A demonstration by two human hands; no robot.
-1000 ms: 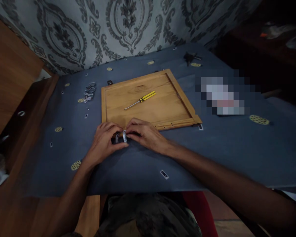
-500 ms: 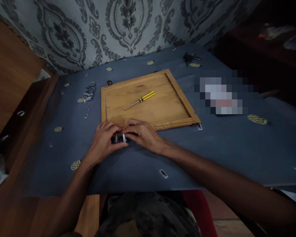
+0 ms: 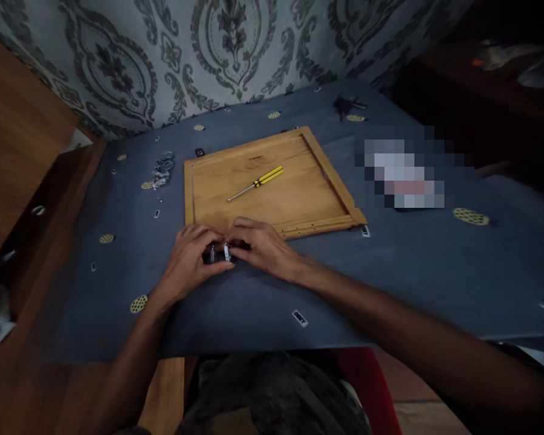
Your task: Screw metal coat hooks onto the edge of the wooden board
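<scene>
Both hands meet at the near left edge of a wooden panel (image 3: pixel 258 193) with a raised frame. My left hand (image 3: pixel 191 257) is curled round a small shiny metal piece (image 3: pixel 227 252), its thumb below and its fingers above. From the right, my right hand (image 3: pixel 265 249) touches the same piece, fingers bent and pressed together. The fingers partly hide the piece, so its shape is unclear. On the panel lies a screwdriver (image 3: pixel 268 176) with a yellow and black handle, its tip pointing left.
Several metal fittings (image 3: pixel 163 169) lie on the blue patterned tablecloth (image 3: pixel 254 314) left of the panel. A dark object (image 3: pixel 344 107) is at the back right. Nearer on the right is a blurred-out item (image 3: pixel 403 175). A patterned curtain hangs behind.
The whole view has shifted very slightly. The fingers of my right hand have moved a little at the metal piece, which stays between both hands.
</scene>
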